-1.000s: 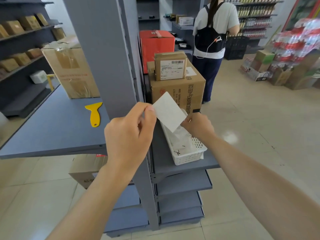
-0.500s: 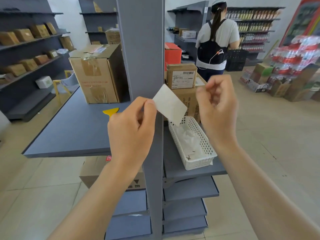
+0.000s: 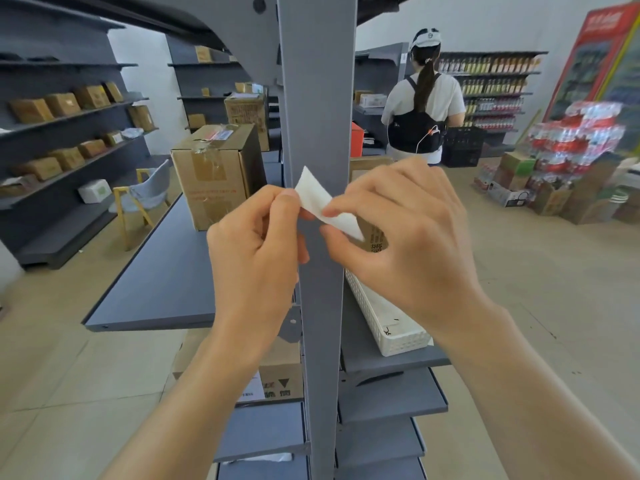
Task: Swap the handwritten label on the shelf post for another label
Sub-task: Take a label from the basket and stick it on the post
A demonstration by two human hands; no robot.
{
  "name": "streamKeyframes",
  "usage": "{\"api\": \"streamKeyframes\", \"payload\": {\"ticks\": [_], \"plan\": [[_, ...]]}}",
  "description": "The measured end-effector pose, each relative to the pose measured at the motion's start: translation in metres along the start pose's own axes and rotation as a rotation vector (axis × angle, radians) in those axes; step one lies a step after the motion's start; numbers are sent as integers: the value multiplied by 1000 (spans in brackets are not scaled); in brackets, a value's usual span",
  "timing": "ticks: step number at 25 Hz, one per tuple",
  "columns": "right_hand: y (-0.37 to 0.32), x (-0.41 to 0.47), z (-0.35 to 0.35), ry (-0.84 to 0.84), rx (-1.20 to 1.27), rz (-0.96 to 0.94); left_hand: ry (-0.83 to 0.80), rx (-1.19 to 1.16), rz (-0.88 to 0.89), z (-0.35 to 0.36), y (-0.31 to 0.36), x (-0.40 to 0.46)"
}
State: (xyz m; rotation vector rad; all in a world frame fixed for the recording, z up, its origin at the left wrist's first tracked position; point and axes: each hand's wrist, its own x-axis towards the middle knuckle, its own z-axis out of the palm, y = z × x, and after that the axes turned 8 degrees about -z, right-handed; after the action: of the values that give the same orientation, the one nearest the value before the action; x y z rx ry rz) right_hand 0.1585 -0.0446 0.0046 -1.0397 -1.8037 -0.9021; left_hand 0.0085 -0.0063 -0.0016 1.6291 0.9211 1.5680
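The right hand (image 3: 398, 237) has come across since half a second ago, when it was raised apart from the paper with fingers loosely bunched, and it is now meeting the left hand (image 3: 256, 251) in front of the shelf post (image 3: 317, 98). The view has also risen and closed in, so the post is now filling the middle of the frame. Both hands are gripping the white label (image 3: 325, 206), which is lying directly in front of the post at about chest height on it. The left hand is pinching the label's left edge between thumb and forefinger, closed on it. The right hand is pinching the label near its middle and lower right, thumb below and fingertips above, also closed on it. The label is bending between the two grips, its upper corner lifting toward the post; whether it is touching the post's face cannot be told, and no writing is showing on the side facing the camera. Just right of the post, a white basket (image 3: 391, 327) is sitting on a grey shelf (image 3: 381, 358) below the right wrist. Left of the post, a taped cardboard box (image 3: 214, 174) is standing on a wide grey shelf board (image 3: 162, 282). Well behind the post to the right, a person (image 3: 424, 102) is standing with their back turned.
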Motion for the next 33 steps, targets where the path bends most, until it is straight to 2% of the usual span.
{"api": "streamKeyframes", "payload": {"ticks": [2, 6, 9, 14, 18, 20, 22, 26, 30, 33], "plan": [[-3, 2, -2, 24, 87, 80, -38, -27, 7, -7, 4, 0], [-4, 8, -12, -19, 607, 602, -68, -42, 30, -16, 8, 1], [0, 10, -14, -14, 822, 774, -67, -52, -33, -21, 9, 8], [2, 7, -10, -20, 885, 829, -125, -30, -104, -20, 12, 14], [7, 16, -18, -307, 690, 611, -225, 180, 44, -25, 7, 19], [9, 24, -22, -409, 633, 562, -257, 218, 100, -24, 6, 18], [8, 28, -21, -380, 639, 591, -199, 155, 80, -23, 7, 15], [5, 27, -14, -164, 709, 751, -97, -95, -152, -19, 7, 8], [4, 21, -8, -209, 829, 937, -81, -246, -281, -17, 6, 4], [1, 19, -3, -162, 880, 962, -97, -232, -319, -14, 5, 1]]}}
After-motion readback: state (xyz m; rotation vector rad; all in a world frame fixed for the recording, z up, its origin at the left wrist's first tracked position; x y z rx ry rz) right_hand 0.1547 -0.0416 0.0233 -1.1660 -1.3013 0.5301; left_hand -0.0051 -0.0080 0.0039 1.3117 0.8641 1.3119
